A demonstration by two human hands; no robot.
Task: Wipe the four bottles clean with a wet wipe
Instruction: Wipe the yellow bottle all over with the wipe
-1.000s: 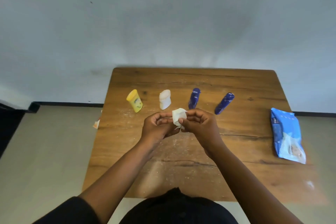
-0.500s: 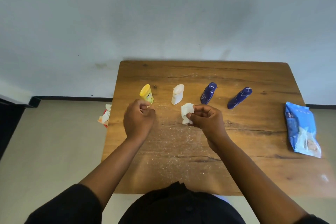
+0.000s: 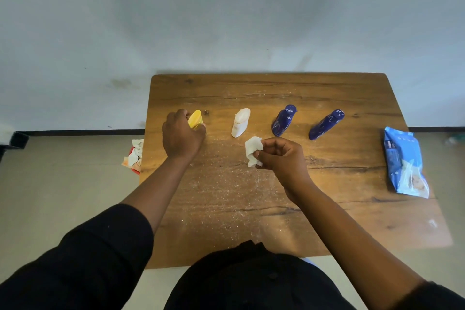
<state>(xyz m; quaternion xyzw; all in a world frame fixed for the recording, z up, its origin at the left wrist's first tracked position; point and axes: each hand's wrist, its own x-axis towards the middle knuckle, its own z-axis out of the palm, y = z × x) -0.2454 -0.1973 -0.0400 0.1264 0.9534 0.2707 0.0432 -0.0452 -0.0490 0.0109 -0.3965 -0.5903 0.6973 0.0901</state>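
Note:
Four bottles stand in a row across the wooden table (image 3: 276,204): a yellow bottle (image 3: 195,119) at the left, a white bottle (image 3: 240,122), then two dark blue bottles (image 3: 283,121) (image 3: 326,124). My left hand (image 3: 180,135) wraps its fingers round the yellow bottle and hides its lower part. My right hand (image 3: 280,156) pinches a crumpled white wet wipe (image 3: 252,150) just in front of the white bottle, above the table.
A blue pack of wet wipes (image 3: 404,161) lies near the table's right edge. White powder is scattered over the middle of the table. Used wipes in a red container (image 3: 134,156) sit on the floor left of the table. A pale wall is behind.
My left hand let go of the wipe, moved left and forward, and took hold of the yellow bottle. My right hand kept the wipe and stayed near the middle.

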